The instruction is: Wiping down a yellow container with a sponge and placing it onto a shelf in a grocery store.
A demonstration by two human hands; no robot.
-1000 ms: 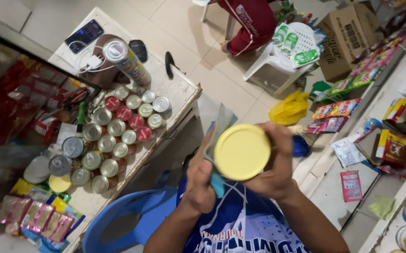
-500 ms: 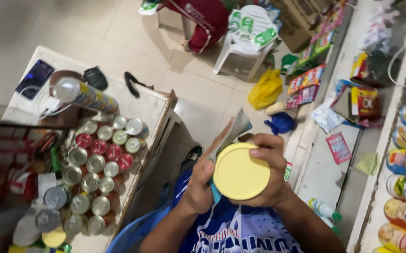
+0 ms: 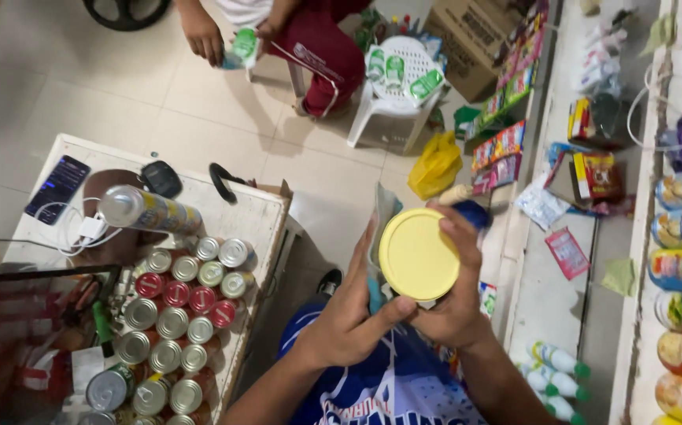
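Note:
My right hand (image 3: 455, 307) grips a round tin whose yellow lid (image 3: 418, 253) faces the camera, the fingers wrapped over its right side. My left hand (image 3: 349, 311) presses a pale cloth (image 3: 380, 216) against the tin's left side, thumb under the lid's edge. Both hands are raised in front of my blue shirt (image 3: 372, 393).
A white counter (image 3: 254, 216) at left carries several silver and red cans (image 3: 179, 303), a spray can (image 3: 148, 208), a phone (image 3: 57, 189) with a charger. Another person's hand (image 3: 203, 35) is near a white plastic stool (image 3: 400, 83). Shelves (image 3: 632, 236) of packets and bottles line the right.
The view has tilted so the counter and cans sit lower left and the other person comes into view at the top. My hands keep the tin, shifted slightly right.

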